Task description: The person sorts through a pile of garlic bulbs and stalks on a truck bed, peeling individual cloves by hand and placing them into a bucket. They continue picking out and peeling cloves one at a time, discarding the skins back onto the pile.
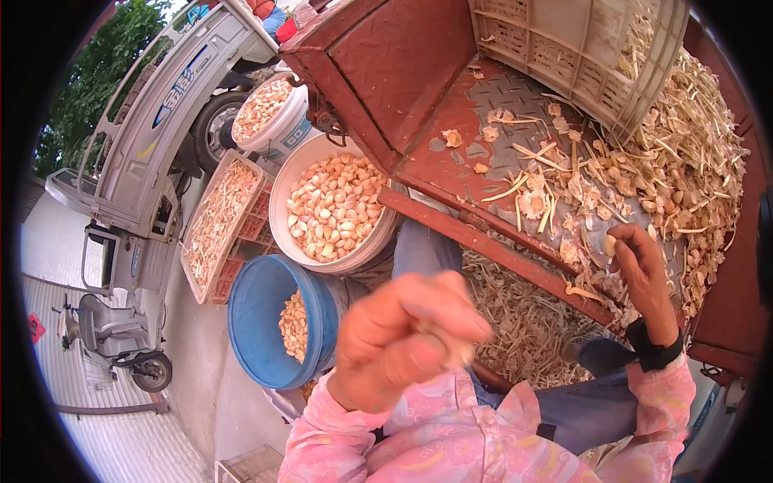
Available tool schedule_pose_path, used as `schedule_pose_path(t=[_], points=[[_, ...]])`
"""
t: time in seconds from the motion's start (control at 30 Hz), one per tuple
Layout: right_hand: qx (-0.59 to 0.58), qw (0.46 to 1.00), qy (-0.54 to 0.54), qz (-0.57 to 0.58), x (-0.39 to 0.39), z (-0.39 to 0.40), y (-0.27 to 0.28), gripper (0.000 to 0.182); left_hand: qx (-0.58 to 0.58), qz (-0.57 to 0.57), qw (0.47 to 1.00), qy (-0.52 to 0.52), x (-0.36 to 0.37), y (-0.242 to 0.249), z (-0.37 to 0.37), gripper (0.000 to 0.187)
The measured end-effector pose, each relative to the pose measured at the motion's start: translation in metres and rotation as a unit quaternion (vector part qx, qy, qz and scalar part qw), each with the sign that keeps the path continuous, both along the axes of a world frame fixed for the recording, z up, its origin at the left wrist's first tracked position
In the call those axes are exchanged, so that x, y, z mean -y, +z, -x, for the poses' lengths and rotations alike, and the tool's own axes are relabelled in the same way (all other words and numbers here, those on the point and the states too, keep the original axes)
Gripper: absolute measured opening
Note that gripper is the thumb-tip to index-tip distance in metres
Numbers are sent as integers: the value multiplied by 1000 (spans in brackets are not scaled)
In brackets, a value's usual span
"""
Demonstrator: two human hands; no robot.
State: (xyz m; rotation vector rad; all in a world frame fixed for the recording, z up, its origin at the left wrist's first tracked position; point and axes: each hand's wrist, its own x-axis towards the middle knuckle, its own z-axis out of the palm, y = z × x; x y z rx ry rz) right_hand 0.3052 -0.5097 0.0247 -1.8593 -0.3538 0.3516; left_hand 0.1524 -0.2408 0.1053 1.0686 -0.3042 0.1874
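Observation:
My left hand (407,338) is raised close to the camera, its fingers pinched together. Something pale and blurred shows at the fingertips, too smeared to name. Over the red metal bed, my right hand (640,262), with a black band at the wrist, pinches a pale garlic clove (610,245) between thumb and finger. Beneath and beside that hand lies a large heap of garlic cloves, stalks and dry skins (684,169). Left of my left hand stands a blue bucket (250,322) with some cloves at its bottom. Beyond it, a white bucket (282,197) is full of cloves.
A second white bucket of cloves (264,109) and a crate of garlic scraps (219,211) stand farther left. A tipped plastic crate (555,56) rests on the red bed (362,80). Dry husks (523,322) cover the ground by my legs. A three-wheeled truck (153,137) and scooter (113,330) are parked behind.

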Motion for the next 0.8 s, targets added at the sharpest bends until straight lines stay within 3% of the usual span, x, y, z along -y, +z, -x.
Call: schedule_pose_path(t=[0.03, 0.07, 0.1, 0.13, 0.17, 0.2, 0.23, 0.27, 0.3, 0.33, 0.4, 0.47, 0.57, 0.67, 0.8], points=[[-16, 999, -16, -23, 3, 1, 3, 12, -94, 23, 985, 141, -25, 1, -7, 25], [-54, 998, -9, -3, 5, 0, 10, 13, -116, -65, 951, 280, -58, -14, -21, 28], [-74, 996, 0, -46, 6, -1, 11, 15, -150, -152, 916, 339, -103, -41, -27, 28], [-88, 994, 0, -69, 7, -1, 14, 16, -242, -284, 832, 409, -126, -57, -31, 36], [-118, 988, -10, -95, 9, -2, 15, 17, -206, -458, 748, 434, -149, -77, -26, 37], [-131, 985, -10, -109, 11, -4, 16, 18, -157, -613, 628, 453, -160, -92, -24, 39], [-137, 983, -10, -121, 11, -5, 16, 17, -176, -464, 751, 436, -132, -83, -32, 40], [-148, 980, -3, -131, 11, -5, 15, 17, -212, -354, 838, 358, -99, -75, -37, 41], [-142, 981, 7, -134, 9, -3, 14, 17, -248, -234, 899, 274, -61, -66, -41, 42], [-137, 981, 20, -139, 5, -2, 14, 18, -255, -107, 953, 124, -30, -65, -45, 47], [-73, 988, 67, -120, -8, 7, 13, 18, -313, 85, 937, -130, 30, -71, -56, 50], [42, 989, 125, -61, -17, 23, 14, 17, -326, 184, 892, -255, 72, -90, -65, 47], [214, 964, 155, 34, -16, 26, 16, 18, -271, -33, 943, -189, 88, -102, -69, 42], [125, 976, 161, 74, -7, 17, 17, 18, -287, -49, 941, -172, 89, -101, -77, 36], [176, 963, 186, 79, -1, 9, 18, 17, -321, 16, 933, -164, 89, -117, -87, 27]])
